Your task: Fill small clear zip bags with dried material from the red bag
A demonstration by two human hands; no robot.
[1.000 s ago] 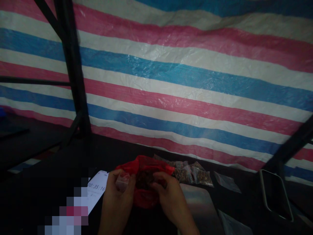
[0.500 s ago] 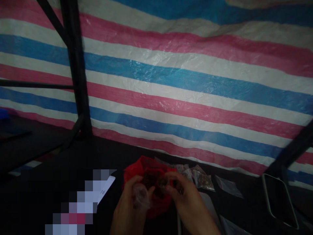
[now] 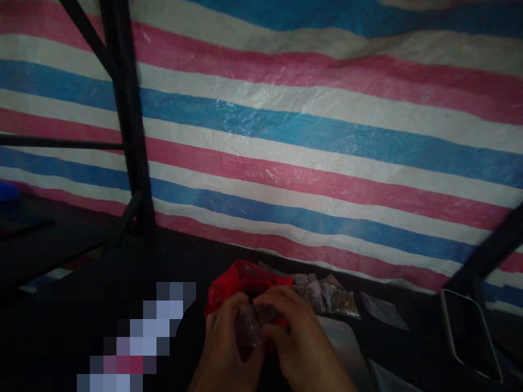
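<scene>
My left hand is closed around a small clear plastic bag, its thumb side facing my right hand. The fingers of my right hand curl round a small roundish thing at the mouth of the bag; it is too dark to name. Both hands are over the near side of an open red plastic bag, whose contents they mostly hide. Small zip bags filled with brownish bits lie just beyond my right hand. An unfilled zip bag lies to their right.
A flat grey panel lies beside my right forearm, with another clear bag near it. A phone-like device rests at the right. Behind the black table stand a dark metal post and a striped plastic sheet.
My hands have come together, bringing the roundish thing from over the red bag to the clear bag. The clear bag now stands more spread out between them.
</scene>
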